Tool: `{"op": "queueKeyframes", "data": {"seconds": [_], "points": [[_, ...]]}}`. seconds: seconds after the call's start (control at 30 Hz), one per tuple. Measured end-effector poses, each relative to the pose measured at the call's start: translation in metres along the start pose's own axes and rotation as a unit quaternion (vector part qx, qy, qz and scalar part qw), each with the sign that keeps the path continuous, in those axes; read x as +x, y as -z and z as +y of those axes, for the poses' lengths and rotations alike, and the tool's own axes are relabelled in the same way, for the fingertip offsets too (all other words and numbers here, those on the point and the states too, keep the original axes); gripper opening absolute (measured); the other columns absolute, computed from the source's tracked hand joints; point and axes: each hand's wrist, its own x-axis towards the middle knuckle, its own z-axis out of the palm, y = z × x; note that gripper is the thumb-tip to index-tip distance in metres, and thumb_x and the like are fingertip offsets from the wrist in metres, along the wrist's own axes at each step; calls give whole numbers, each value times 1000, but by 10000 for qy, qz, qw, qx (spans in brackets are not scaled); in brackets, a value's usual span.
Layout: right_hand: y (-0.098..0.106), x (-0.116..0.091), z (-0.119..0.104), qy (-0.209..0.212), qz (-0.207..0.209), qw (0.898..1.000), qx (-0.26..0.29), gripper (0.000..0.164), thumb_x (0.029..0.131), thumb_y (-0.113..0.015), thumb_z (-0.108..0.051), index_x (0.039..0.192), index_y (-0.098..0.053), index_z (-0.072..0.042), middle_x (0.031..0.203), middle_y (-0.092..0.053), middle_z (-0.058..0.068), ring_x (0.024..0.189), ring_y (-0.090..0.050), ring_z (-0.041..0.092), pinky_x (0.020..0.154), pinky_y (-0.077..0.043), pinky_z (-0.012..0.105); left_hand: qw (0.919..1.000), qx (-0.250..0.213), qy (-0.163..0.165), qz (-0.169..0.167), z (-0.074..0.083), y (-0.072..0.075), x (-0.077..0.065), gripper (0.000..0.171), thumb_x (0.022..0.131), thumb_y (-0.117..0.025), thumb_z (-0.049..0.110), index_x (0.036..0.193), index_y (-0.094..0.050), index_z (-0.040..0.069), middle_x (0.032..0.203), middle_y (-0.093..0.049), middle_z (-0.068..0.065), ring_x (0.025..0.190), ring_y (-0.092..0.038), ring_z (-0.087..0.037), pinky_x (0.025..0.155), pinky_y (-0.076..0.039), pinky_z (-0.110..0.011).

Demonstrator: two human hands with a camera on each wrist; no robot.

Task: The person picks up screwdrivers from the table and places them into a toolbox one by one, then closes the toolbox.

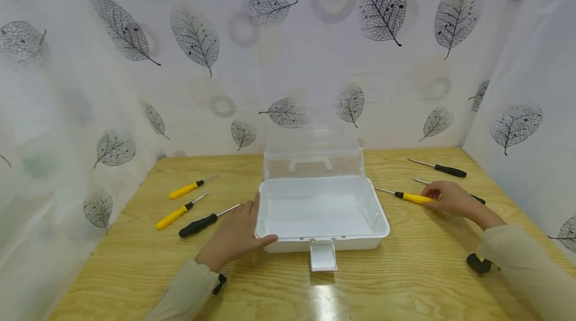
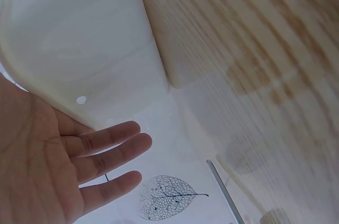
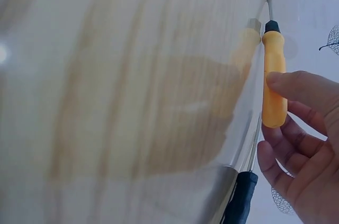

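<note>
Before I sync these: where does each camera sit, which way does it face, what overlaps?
Head: worn on the head, facing forward and down at the open white box, table and leaf-print curtain; sleeves, left grip and right grip show.
Left wrist: on that wrist, facing along the fingers and the box; palm and fingers show.
Right wrist: on that wrist, facing the yellow screwdriver that the right grip pinches; thumb and fingers show.
Shared: head and right wrist both see that screwdriver; head and left wrist, the box.
</note>
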Motion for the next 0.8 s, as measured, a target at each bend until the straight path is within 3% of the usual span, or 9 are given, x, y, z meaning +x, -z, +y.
{"op": "queueKeyframes", "data": {"seconds": [0.8], "points": [[7, -8, 5, -258, 521, 9969, 535, 25, 81, -73, -17, 98, -70, 2, 83, -64, 5, 65, -45, -3, 57, -43, 20, 9998, -164, 56, -47, 0, 0, 1, 109, 77, -52, 73, 148, -19, -4, 138, -46, -22, 123, -49, -35, 105, -40, -46]]}}
